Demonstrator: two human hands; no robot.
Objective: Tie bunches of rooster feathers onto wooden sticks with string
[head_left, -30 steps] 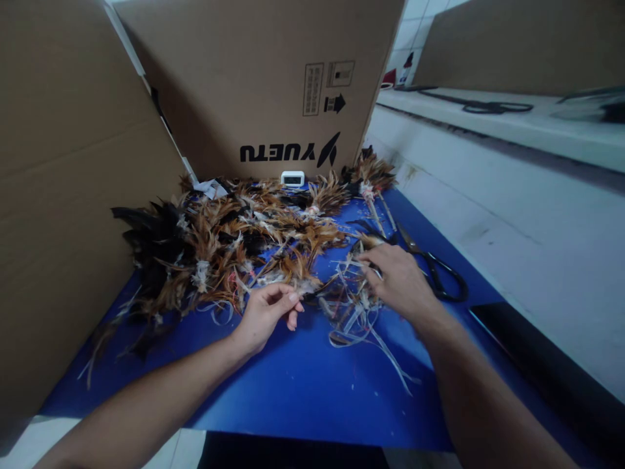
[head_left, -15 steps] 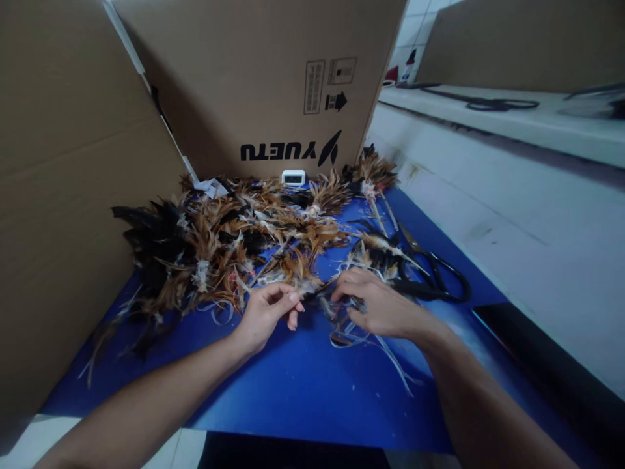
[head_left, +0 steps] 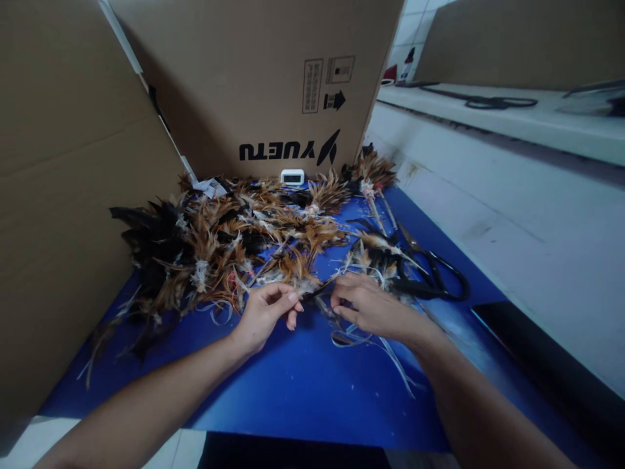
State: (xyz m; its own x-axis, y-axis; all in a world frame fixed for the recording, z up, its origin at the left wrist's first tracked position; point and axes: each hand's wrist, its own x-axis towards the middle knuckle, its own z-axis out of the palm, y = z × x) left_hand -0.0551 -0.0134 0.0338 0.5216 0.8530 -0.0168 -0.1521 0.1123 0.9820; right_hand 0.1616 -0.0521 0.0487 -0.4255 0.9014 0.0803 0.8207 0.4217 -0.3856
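My left hand (head_left: 267,314) is closed in a pinch, thumb against forefinger, on a dark feather (head_left: 316,292) whose tip points right. Just behind those fingers lies a bundle of brown feathers (head_left: 293,266) with a pale fluffy base. My right hand (head_left: 364,301) has its fingers curled down and pressed together at the left end of a small feather heap (head_left: 378,257). Whatever is between them is hidden. Beneath that hand, thin whitish ties (head_left: 393,365) trail over the blue tabletop (head_left: 293,397).
Brown and black feather bundles (head_left: 205,234) cover the table's back left. Black-handled scissors (head_left: 446,277) lie to the right, near a long black object (head_left: 527,352). A small white digital display (head_left: 292,177) stands before a cardboard wall (head_left: 254,78). A ledge (head_left: 547,124) runs along the right.
The fingers of my right hand have drawn closer together and curled in, near the same spot. My left hand keeps its pinch and has hardly moved.
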